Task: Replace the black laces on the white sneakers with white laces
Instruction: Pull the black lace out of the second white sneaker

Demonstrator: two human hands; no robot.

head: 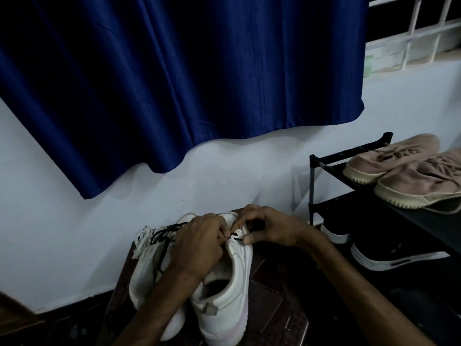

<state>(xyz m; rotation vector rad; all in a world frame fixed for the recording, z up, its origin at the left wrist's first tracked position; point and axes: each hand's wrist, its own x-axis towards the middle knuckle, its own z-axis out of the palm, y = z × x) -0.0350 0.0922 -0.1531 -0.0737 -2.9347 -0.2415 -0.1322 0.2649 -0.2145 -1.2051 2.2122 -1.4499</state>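
Two white sneakers stand side by side on a dark surface, heels toward me. On the right sneaker [234, 290] a short stretch of black lace [237, 238] shows at the eyelets. My left hand [199, 243] lies over its tongue and pinches that lace. My right hand [269, 229] grips the sneaker's right eyelet flap, thumb on the side. The left sneaker [147, 268] carries a loose black lace [162, 240]. A bundle of white laces [142, 239] rests on it, near the toe.
A black shoe rack [314, 186] stands to the right with a pair of pink sneakers [409, 176] on top and dark shoes [389, 255] below. A blue curtain [174, 83] hangs above against the white wall.
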